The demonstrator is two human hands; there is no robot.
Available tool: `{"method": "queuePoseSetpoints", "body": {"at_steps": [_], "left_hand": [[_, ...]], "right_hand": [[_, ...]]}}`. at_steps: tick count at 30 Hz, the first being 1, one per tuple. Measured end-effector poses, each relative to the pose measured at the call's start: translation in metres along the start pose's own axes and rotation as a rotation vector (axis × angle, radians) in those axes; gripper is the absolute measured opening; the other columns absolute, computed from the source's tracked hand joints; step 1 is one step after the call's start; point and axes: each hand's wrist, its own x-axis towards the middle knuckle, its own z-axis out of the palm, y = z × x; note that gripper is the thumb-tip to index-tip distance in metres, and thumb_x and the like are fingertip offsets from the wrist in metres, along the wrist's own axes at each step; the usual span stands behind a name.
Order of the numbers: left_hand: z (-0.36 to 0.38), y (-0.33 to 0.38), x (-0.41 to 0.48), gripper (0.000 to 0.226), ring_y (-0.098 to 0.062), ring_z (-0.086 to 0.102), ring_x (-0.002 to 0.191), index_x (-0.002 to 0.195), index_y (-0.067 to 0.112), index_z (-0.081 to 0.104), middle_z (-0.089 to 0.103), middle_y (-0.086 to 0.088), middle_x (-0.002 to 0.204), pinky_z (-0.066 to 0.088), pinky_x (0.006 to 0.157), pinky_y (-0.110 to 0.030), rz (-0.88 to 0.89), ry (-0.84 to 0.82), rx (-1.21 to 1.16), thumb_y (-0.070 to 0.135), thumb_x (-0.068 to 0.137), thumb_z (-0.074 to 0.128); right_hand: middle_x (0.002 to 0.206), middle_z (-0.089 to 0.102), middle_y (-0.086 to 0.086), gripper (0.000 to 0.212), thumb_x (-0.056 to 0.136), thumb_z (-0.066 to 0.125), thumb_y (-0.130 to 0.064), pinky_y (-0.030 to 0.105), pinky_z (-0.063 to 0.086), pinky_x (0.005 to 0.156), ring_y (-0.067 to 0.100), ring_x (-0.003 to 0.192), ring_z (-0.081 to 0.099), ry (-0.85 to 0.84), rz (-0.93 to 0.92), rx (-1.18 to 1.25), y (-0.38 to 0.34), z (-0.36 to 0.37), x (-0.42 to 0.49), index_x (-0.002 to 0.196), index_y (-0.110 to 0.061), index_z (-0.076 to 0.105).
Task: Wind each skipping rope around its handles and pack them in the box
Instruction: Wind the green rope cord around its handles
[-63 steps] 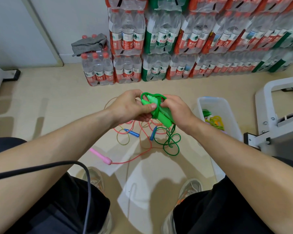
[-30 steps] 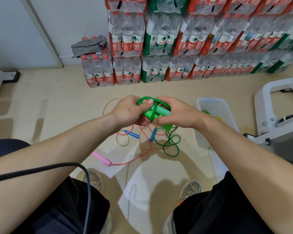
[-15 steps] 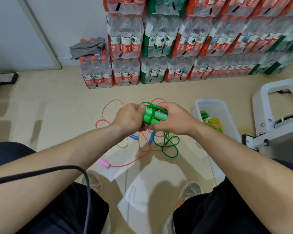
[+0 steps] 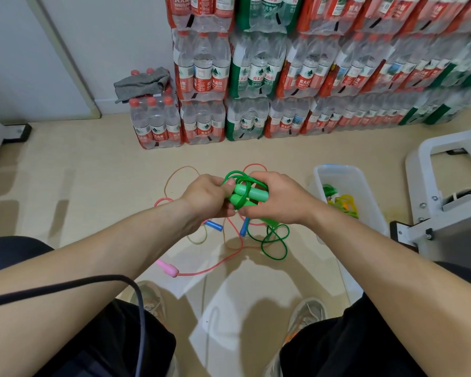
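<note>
Head view: pink handle (image 4: 167,268) lies on the floor. Left hand (image 4: 207,198) pinches the green rope (image 4: 237,174) against the green handles (image 4: 250,192). Right hand (image 4: 279,200) grips those handles, above the floor. Loose loops trail to the floor. Box (image 4: 337,167) at right holds wound ropes.

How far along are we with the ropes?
Done: packed ropes sit in the box. In hand: left hand and right hand grip the green rope, partly wound, tail loose. Left: pink rope and blue-handled rope lie loose on the floor.
</note>
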Motion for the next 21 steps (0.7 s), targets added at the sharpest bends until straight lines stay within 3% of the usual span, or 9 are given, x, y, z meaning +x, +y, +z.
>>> {"method": "queuePoseSetpoints", "body": {"at_steps": [5,9,14,18,21], "left_hand": [[-0.001,0.008,-0.002,0.035,-0.016,0.061,0.056,0.093,0.0,0.069,0.064,-0.009,0.071,0.056,0.055,-0.022,-0.059,-0.062,-0.041,0.033,0.099,0.06],[-0.002,0.005,-0.001,0.029,-0.012,0.058,0.049,0.087,0.003,0.068,0.061,-0.011,0.067,0.052,0.05,-0.017,-0.036,-0.052,-0.018,0.028,0.099,0.061],[-0.005,0.002,0.002,0.026,-0.01,0.059,0.047,0.084,0.003,0.069,0.062,-0.01,0.062,0.052,0.051,-0.017,-0.018,-0.061,0.008,0.025,0.097,0.063],[-0.008,0.002,0.0,0.024,-0.008,0.058,0.047,0.081,0.006,0.072,0.065,-0.006,0.06,0.052,0.052,-0.016,0.006,-0.1,0.052,0.023,0.096,0.064],[-0.007,0.005,-0.003,0.021,-0.008,0.057,0.048,0.083,0.006,0.073,0.065,-0.005,0.058,0.054,0.054,-0.016,0.037,-0.147,0.033,0.019,0.097,0.063]], "right_hand": [[0.078,0.063,-0.007,0.034,0.064,0.077,-0.052,0.045,0.054,0.07,0.014,0.074,0.061,-0.026,-0.019,-0.052,0.002,-0.005,-0.001,0.086,-0.031,0.061],[0.075,0.062,-0.007,0.035,0.066,0.075,-0.058,0.042,0.053,0.066,0.014,0.072,0.06,-0.056,-0.022,-0.133,-0.001,-0.008,-0.003,0.08,-0.031,0.058],[0.06,0.048,-0.006,0.064,0.078,0.055,-0.077,0.034,0.034,0.056,0.012,0.058,0.046,0.001,-0.007,-0.188,-0.001,-0.025,-0.003,0.069,-0.014,0.057],[0.042,0.039,-0.012,0.048,0.096,0.063,-0.046,0.021,0.027,0.048,0.007,0.044,0.039,0.068,-0.002,-0.002,0.003,-0.039,-0.002,0.061,-0.014,0.058],[0.043,0.031,-0.012,0.047,0.096,0.066,-0.035,0.02,0.023,0.046,0.006,0.043,0.029,0.13,0.023,0.154,0.008,-0.047,-0.001,0.06,-0.008,0.055]]}}
